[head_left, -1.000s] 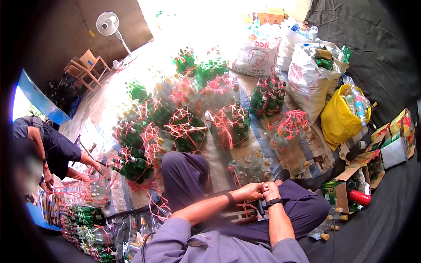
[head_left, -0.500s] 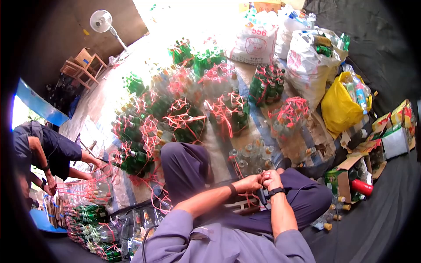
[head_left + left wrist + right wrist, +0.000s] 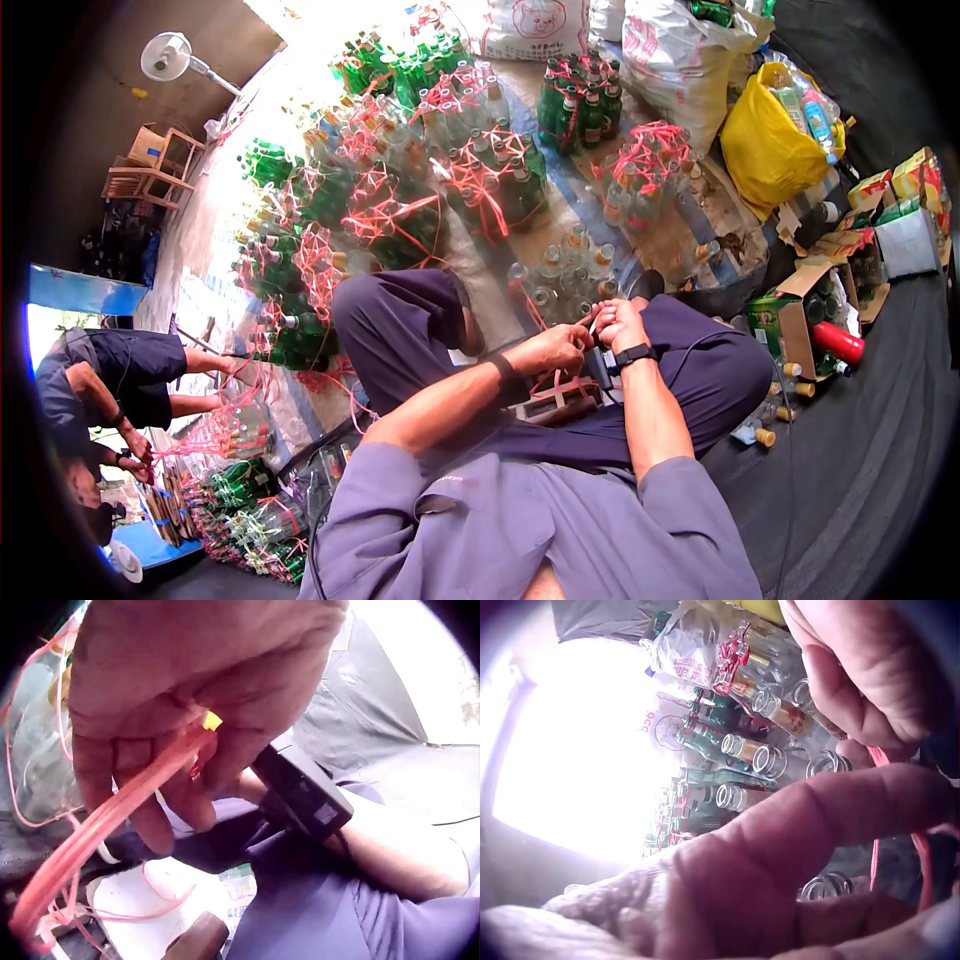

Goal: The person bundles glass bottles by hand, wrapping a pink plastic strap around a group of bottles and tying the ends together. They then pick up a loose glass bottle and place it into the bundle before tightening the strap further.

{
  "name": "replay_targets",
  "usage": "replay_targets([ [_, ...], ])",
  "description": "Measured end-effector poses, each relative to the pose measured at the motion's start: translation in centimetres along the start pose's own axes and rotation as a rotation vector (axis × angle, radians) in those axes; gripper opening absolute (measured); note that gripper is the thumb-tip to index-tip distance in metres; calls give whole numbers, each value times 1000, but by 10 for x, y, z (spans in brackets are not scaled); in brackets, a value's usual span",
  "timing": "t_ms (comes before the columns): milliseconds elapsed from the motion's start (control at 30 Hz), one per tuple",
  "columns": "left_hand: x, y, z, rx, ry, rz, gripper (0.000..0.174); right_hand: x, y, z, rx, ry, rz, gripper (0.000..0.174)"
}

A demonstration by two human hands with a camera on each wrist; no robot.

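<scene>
My left hand [image 3: 557, 348] and my right hand [image 3: 620, 325] meet over my lap. In the left wrist view, the left hand's thumb and fingers pinch a bundle of pink plastic cord [image 3: 112, 817]. A small yellow piece [image 3: 213, 720] shows at their grip. The right wrist view has my curled right fingers [image 3: 780, 817] close to the left hand, with pink cord [image 3: 877, 754] passing between them. A black device [image 3: 307, 787] is strapped at the right wrist. Just beyond the hands stand loose clear glass bottles [image 3: 560, 275], some with cord around them.
Green bottles [image 3: 495, 190] bound with pink cord stand in bundles ahead. A white sack [image 3: 675, 70] and a yellow bag [image 3: 775, 140] of bottles are at the right, near an open carton [image 3: 800, 305]. At the left another person [image 3: 130, 375] bends over bundled bottles.
The head view has tipped downward, so the bottles and sacks appear higher. My hands stay close together at the cord. The other person at the left remains bent over.
</scene>
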State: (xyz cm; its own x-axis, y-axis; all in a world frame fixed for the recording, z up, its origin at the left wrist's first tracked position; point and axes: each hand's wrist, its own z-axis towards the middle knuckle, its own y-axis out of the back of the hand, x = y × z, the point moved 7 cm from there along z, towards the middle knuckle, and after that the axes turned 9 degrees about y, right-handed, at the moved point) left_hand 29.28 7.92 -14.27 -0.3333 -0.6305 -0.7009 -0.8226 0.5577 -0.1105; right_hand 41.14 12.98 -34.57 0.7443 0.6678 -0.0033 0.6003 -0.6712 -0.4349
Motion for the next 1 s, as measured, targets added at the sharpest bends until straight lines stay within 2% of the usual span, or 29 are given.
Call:
replay_targets([
  [33,12,0,10,27,-33,-18,38,-4,-22,-47,-47,-20,46,10],
  [67,14,3,13,8,-49,44,36,-4,-25,-51,-38,-26,35,9],
  [133,0,13,0,-40,27,145,37,4,-22,-49,-72,119,-38,8],
  [167,-8,23,0,-101,-34,318,39,6,-21,-48,-71,136,-24,8],
  [200,-16,33,-2,-152,-140,369,40,7,-19,-46,-74,133,-21,8],
  [267,-24,58,-6,-205,-181,450,38,10,-16,-43,-82,148,54,9],
  [333,-55,79,-34,-157,-67,434,36,11,-15,-44,-101,106,81,11],
  [367,-49,98,-25,-194,-200,412,36,12,-18,-48,-120,125,104,12],
  [433,-66,126,-43,-309,-160,521,36,11,-21,-56,-143,143,129,12],
  [533,-80,162,-60,-436,-241,691,30,12,-24,-63,-144,186,178,13],
  [600,-83,176,-65,-463,-201,795,26,12,-26,-63,-97,205,190,14],
  [667,-78,187,-68,-533,-12,994,24,12,-25,-62,-101,210,190,14],
  [767,-73,196,-68,-550,-21,931,23,12,-20,-61,-125,206,189,13],
  [833,-61,198,-56,-393,-30,853,24,10,-16,-60,-148,196,186,13],
  [867,-60,198,-52,-390,-30,852,24,13,-18,-63,-153,249,182,12],
  [933,-61,198,-42,-354,-119,559,23,15,-20,-69,-162,304,179,11],
  [1000,-77,186,-39,-323,-109,524,23,22,-24,-75,-116,421,260,9],
])
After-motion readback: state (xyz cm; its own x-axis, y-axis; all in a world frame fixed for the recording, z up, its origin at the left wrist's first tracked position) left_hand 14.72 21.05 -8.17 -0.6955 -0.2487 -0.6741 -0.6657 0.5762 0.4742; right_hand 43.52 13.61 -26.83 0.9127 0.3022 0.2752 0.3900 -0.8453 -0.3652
